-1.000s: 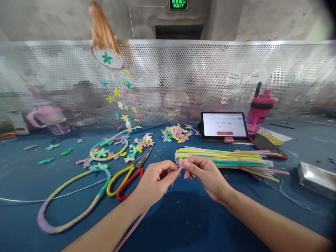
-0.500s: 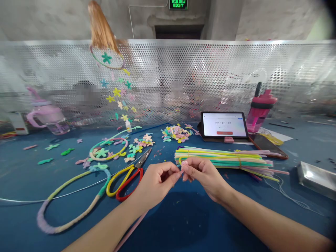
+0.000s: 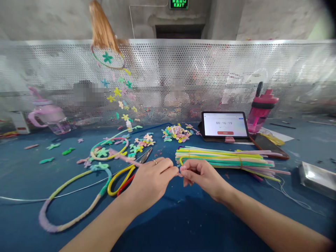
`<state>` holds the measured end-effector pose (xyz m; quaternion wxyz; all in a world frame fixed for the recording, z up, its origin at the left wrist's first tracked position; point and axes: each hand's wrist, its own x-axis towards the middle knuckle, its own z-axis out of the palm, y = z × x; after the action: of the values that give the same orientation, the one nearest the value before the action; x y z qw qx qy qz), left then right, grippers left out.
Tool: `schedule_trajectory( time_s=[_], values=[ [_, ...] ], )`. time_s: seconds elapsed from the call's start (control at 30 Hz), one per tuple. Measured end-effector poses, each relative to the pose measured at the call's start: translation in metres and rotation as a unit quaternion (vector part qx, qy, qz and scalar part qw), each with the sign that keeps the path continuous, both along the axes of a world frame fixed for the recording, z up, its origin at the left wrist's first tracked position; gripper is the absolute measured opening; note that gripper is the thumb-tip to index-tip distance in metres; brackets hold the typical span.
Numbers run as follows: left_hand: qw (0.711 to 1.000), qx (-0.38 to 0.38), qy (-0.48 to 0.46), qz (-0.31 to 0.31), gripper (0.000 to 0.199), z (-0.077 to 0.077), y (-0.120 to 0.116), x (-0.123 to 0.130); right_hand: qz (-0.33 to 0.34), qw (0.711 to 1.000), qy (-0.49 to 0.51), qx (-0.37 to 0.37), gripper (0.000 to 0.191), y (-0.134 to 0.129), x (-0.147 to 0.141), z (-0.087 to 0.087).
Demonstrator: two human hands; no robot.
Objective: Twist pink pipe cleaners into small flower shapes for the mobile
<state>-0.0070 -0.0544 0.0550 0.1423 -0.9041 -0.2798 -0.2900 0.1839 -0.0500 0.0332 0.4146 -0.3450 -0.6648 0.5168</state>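
Observation:
A pink pipe cleaner (image 3: 125,158) runs through my left hand (image 3: 156,178), its loose end sticking out to the upper left over the scissors. The fingers of that hand are closed on it. My right hand (image 3: 201,177) pinches the other end, where a small pink curl (image 3: 183,168) shows at the fingertips. Only a short stretch of the stem is seen between both hands. Scissors (image 3: 120,179) with yellow and red handles lie partly hidden behind my left hand. Right behind my right hand rests a bundle of coloured pipe cleaners (image 3: 210,156).
Wrapped pastel rings (image 3: 75,225) lie at left, near loose fuzzy flowers (image 3: 141,144) and a flower pile (image 3: 176,133). A tablet (image 3: 225,125) showing a timer, a pink bottle (image 3: 259,111) and a clear box (image 3: 317,178) stand right. A perforated metal screen (image 3: 204,77) closes the back.
My left hand has turned over, back now upward. The pipe cleaner's loose end swung from hanging below the left forearm to pointing up and left. My right hand stays nearly in place.

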Motion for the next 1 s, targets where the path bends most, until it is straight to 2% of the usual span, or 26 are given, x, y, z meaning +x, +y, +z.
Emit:
schedule_trajectory(
  time_s=[0.13,0.27,0.6,1.0],
  values=[
    [0.997,-0.055,-0.052,-0.035,0.019,0.0006,0.0033,-0.0007,0.008,1.000,0.000,-0.010,0.027,-0.0008,-0.0001,0.0006],
    [0.994,-0.070,-0.065,-0.047,0.020,0.0000,0.0044,-0.0014,0.011,0.999,0.000,-0.040,0.025,-0.0029,-0.0018,0.0025],
    [0.995,-0.061,-0.068,-0.028,0.020,-0.0057,-0.0016,0.0023,0.034,0.998,0.012,-0.050,0.022,-0.0035,-0.0010,0.0013],
    [0.995,-0.033,-0.074,-0.051,0.019,-0.0080,-0.0012,0.0029,0.041,0.997,0.019,-0.065,0.028,-0.0030,-0.0017,0.0020]
  ],
)
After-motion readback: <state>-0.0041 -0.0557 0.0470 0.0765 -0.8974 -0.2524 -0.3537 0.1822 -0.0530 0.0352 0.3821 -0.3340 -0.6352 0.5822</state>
